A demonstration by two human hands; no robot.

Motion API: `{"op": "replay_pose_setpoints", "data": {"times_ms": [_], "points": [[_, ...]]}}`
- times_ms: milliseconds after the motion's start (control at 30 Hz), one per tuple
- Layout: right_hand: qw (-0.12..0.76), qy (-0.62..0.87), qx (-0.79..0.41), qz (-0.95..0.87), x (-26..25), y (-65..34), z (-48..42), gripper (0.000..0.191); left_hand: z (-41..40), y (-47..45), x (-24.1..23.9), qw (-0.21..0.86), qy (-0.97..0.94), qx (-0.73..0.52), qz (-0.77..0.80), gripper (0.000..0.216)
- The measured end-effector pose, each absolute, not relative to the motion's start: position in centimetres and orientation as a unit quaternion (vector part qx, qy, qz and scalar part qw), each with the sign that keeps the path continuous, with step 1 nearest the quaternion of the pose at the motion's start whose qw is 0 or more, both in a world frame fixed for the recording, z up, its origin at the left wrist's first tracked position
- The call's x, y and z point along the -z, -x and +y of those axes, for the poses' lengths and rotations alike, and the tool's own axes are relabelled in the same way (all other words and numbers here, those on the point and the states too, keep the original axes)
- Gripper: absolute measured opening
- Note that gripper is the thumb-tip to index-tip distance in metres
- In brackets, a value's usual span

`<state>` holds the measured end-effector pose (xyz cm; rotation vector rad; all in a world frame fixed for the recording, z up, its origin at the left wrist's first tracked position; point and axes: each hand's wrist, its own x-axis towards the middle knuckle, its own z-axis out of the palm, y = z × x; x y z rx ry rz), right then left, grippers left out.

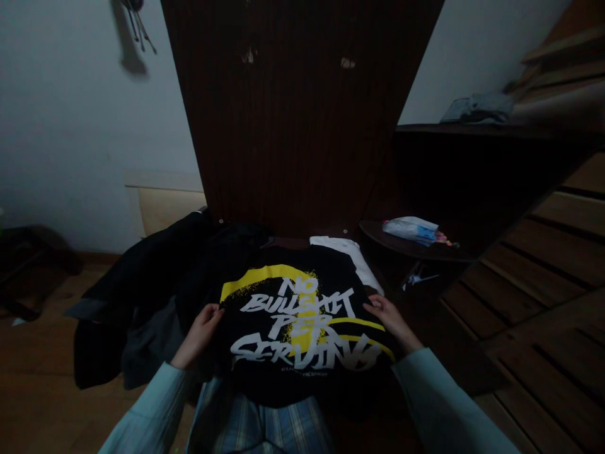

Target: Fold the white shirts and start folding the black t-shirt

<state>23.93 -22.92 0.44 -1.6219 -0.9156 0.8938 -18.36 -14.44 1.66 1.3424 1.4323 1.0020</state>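
Observation:
A black T-shirt [302,321] with white lettering and yellow patches lies folded in front of me, print side up. My left hand [201,331] grips its left edge with curled fingers. My right hand [388,317] rests on its right edge, fingers closed on the cloth. Both sleeves are pale blue. A white folded garment [352,252] lies just behind the shirt.
A heap of dark clothes [142,296] lies to the left. A dark wooden panel [302,113] stands behind. A plastic packet [413,228] rests on a low dark shelf [401,247] at right. Wooden slats [543,284] run along the right. Plaid cloth [265,429] lies below.

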Motion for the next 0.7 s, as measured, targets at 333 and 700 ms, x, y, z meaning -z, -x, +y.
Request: {"op": "replay_pose_setpoints", "data": {"times_ms": [333,700], "points": [[0.517,0.689,-0.386,-0.33,-1.5,-24.2,-23.2,0.036,-14.3,18.5,-2.4,0.406,-0.565,-0.414,0.587,0.047],[0.539,0.678,-0.375,-0.331,-0.5,-25.5,-22.9,0.038,-14.0,18.9,-4.7,0.538,-0.438,-0.403,0.597,0.052]]}}
